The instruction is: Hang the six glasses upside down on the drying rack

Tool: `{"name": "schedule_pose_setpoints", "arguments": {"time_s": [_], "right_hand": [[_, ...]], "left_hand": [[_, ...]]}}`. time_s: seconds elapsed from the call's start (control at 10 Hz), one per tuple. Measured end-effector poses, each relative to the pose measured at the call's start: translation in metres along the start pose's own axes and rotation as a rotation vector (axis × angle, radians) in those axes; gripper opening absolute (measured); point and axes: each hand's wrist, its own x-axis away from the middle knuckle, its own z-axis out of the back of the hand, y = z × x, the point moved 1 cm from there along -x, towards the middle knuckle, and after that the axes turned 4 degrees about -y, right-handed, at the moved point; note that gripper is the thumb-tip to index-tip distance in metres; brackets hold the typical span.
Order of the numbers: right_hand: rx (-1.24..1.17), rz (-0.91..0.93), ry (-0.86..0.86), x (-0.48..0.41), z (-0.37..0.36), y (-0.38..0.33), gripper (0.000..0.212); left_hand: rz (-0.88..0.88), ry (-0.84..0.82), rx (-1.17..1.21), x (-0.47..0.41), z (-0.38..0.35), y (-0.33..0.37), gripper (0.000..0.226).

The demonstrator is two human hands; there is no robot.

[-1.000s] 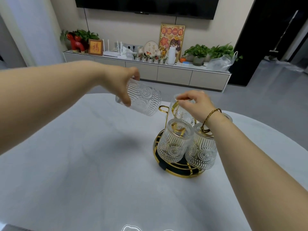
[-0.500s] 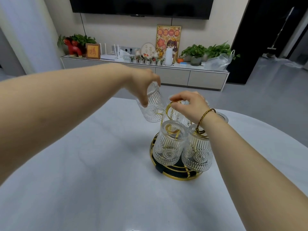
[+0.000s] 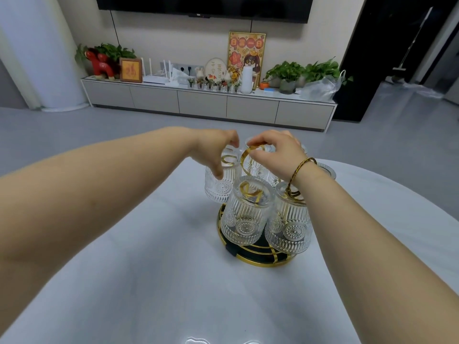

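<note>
A gold wire drying rack (image 3: 258, 259) with a round black base stands on the white table (image 3: 154, 281). Several ribbed clear glasses hang upside down on it. Two are at the front: one in the middle (image 3: 244, 217) and one on the right (image 3: 289, 227). My left hand (image 3: 216, 150) grips the base of another upside-down glass (image 3: 219, 184) at the rack's left side, over a gold prong. My right hand (image 3: 275, 150) pinches the rack's gold ring handle (image 3: 246, 155) at the top. Glasses behind my right hand are partly hidden.
A low grey cabinet (image 3: 208, 100) with plants, frames and ornaments runs along the far wall, under a wall-mounted TV. Grey floor lies between it and the table. A glassy shape (image 3: 196, 340) peeks in at the bottom edge of the view.
My left hand has turned the glass from tilted to upside down and brought it down and right onto the rack's left prong. My right hand has stayed on the ring handle.
</note>
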Motion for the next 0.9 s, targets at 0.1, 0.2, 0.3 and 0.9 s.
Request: {"name": "schedule_pose_setpoints", "arguments": {"time_s": [0.1, 0.2, 0.3, 0.9], "right_hand": [[0.013, 0.013, -0.001, -0.002, 0.000, 0.001, 0.018], [0.013, 0.000, -0.004, -0.002, -0.001, 0.000, 0.018], [0.028, -0.003, -0.004, -0.002, -0.002, -0.001, 0.016], [0.046, -0.132, 0.001, 0.012, 0.007, -0.011, 0.043]], "left_hand": [[-0.004, 0.009, 0.019, -0.003, -0.006, -0.001, 0.076], [-0.022, 0.028, 0.043, -0.005, -0.005, -0.002, 0.073], [-0.040, 0.023, 0.059, -0.005, -0.008, -0.002, 0.071], [0.061, 0.308, 0.273, 0.056, -0.021, -0.016, 0.051]]}}
